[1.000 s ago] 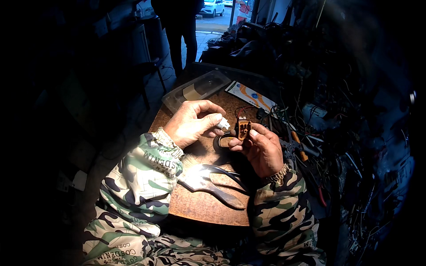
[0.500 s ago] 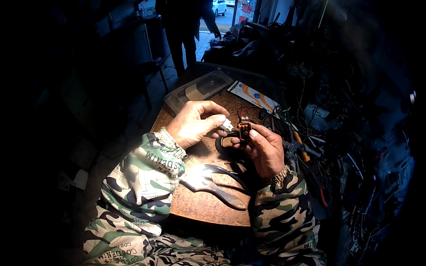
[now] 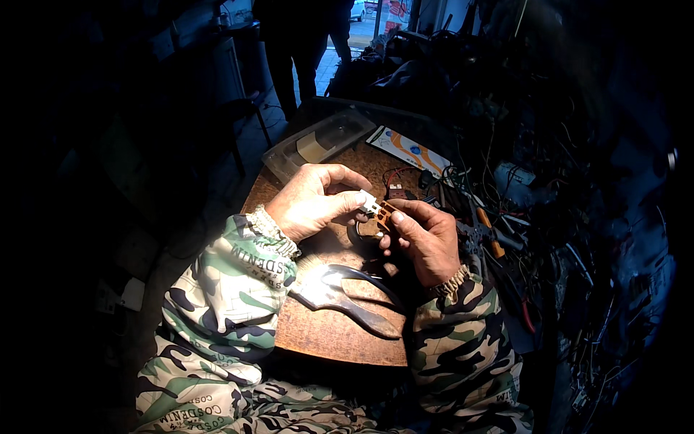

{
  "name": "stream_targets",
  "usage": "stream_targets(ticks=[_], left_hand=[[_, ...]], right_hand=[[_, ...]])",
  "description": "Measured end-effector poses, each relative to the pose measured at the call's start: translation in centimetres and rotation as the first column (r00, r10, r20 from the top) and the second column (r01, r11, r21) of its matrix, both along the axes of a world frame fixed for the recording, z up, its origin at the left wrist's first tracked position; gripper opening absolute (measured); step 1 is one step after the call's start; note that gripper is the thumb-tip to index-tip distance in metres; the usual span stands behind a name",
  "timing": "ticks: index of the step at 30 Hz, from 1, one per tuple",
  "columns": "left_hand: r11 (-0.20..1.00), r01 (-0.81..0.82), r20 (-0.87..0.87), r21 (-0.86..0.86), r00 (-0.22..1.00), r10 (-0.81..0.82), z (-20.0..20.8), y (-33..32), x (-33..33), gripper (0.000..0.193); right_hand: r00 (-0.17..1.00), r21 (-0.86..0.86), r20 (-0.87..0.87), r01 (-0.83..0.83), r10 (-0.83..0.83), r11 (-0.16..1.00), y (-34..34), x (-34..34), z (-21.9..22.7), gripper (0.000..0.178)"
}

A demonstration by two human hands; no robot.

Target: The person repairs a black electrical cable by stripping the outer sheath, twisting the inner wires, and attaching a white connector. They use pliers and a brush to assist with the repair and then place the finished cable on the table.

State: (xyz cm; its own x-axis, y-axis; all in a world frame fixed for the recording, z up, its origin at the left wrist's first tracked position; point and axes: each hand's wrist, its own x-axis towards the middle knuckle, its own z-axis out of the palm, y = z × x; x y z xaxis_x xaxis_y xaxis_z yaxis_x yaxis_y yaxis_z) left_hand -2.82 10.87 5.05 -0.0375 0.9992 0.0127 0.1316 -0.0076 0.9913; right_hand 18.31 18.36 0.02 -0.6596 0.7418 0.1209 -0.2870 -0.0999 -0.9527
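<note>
Over the middle of the brown wooden table (image 3: 340,347), my left hand (image 3: 312,202) pinches a small white plastic connector (image 3: 370,203) between thumb and fingers. My right hand (image 3: 428,244) holds a small brown plastic block with slots (image 3: 387,214), its thumb pressed along one side. The two parts meet end to end between my fingertips. Whether the connector has entered the block cannot be made out. Below my hands lie pliers with dark curved handles (image 3: 369,318), their head lost in bright glare.
A clear plastic tray (image 3: 277,165) and a flat white-and-orange box (image 3: 410,152) lie at the table's far side. On the right are tangled wires, an orange-handled tool (image 3: 493,237) and dark clutter. A person (image 3: 300,50) stands beyond the table.
The brown block has turned and moved left against the white connector; a gap parted them before. My right fingers have shifted with it. The person beyond has moved slightly.
</note>
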Motion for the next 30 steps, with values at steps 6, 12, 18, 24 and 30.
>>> stream_targets(ticks=[6,12,18,24,30], left_hand=[[0.999,0.032,0.044,-0.015,0.999,-0.031,-0.8,0.3,-0.2,0.028],[1.000,0.030,-0.048,-0.002,0.998,-0.030,-1.2,0.6,0.1,0.027],[0.999,0.031,-0.009,-0.009,0.999,-0.031,-1.4,0.5,0.1,0.028],[0.998,0.056,-0.039,0.007,0.998,-0.056,-0.9,0.2,0.2,0.029],[0.996,0.078,-0.072,0.038,0.995,-0.075,-0.9,0.3,0.5,0.027]], right_hand=[[1.000,0.060,0.026,-0.002,0.000,0.998,-0.1,-0.1,0.2,0.035],[0.999,0.133,0.049,-0.012,0.006,0.991,-0.1,0.0,0.3,0.034],[0.999,0.146,0.047,-0.023,0.016,0.989,-0.2,-0.2,0.1,0.033],[0.998,0.160,0.059,-0.022,0.012,0.987,-0.3,-0.2,0.3,0.032],[1.000,0.128,0.012,-0.021,0.020,0.992,-0.3,-0.1,0.0,0.032]])
